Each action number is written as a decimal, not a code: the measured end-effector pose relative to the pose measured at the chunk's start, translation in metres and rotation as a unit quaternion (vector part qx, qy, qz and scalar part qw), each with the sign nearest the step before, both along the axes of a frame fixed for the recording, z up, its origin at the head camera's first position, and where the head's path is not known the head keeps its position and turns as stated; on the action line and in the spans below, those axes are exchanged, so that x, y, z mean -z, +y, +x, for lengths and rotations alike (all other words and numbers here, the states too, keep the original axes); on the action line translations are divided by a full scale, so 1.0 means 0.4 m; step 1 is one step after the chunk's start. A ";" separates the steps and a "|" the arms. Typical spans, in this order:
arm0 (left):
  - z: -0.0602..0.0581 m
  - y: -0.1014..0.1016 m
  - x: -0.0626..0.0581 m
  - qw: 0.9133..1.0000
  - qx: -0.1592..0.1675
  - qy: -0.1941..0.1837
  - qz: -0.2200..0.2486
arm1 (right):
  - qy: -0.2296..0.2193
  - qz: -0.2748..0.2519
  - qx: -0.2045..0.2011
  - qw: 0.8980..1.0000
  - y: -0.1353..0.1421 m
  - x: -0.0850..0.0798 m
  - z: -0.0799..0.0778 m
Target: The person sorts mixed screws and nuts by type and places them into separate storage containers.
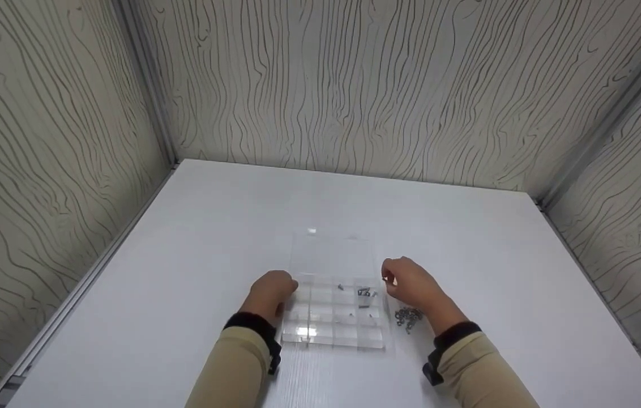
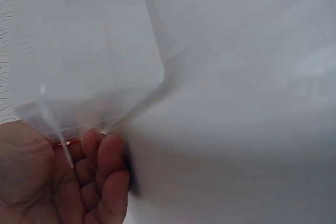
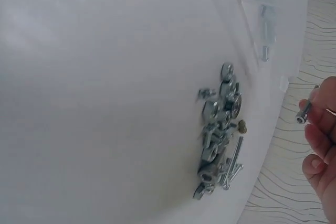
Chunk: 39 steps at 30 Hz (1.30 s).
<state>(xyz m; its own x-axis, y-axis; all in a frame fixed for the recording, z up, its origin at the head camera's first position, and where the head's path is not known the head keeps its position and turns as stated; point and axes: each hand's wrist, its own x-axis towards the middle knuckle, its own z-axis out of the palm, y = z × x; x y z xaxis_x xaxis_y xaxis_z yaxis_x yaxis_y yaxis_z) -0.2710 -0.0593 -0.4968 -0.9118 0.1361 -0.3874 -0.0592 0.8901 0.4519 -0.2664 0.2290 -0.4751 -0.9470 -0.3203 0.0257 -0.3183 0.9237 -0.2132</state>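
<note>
A clear plastic compartment box (image 1: 320, 318) lies on the white table with its lid (image 1: 332, 255) folded back. Small metal pieces (image 1: 364, 292) sit in several of its right-hand compartments. My left hand (image 1: 269, 290) grips the box's left edge; the left wrist view shows its fingers (image 2: 111, 153) curled at the clear plastic. Beyond the box's right side, my right hand (image 1: 415, 284) pinches a small socket-head screw (image 3: 302, 117) between thumb and fingertips. Beneath that hand's wrist lies a pile of nuts and screws (image 1: 408, 317), seen closer in the right wrist view, with one brass-coloured piece (image 3: 242, 126).
The white table (image 1: 196, 238) extends around the box on all sides. Wood-grain patterned panels (image 1: 343, 85) stand behind it and to both sides, with a metal rail (image 1: 99, 272) along the left edge.
</note>
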 end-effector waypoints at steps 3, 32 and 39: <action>0.002 0.000 -0.001 1.000 -0.005 -0.005 0.010 | 0.016 -0.013 -0.023 1.000 -0.022 -0.001 0.002; -0.003 0.000 0.007 0.999 -0.030 -0.019 0.033 | 0.003 -0.007 -0.016 1.000 -0.026 0.008 -0.003; -0.002 0.001 0.008 1.000 -0.010 -0.004 0.010 | -0.021 -0.024 0.053 0.998 0.029 0.007 -0.014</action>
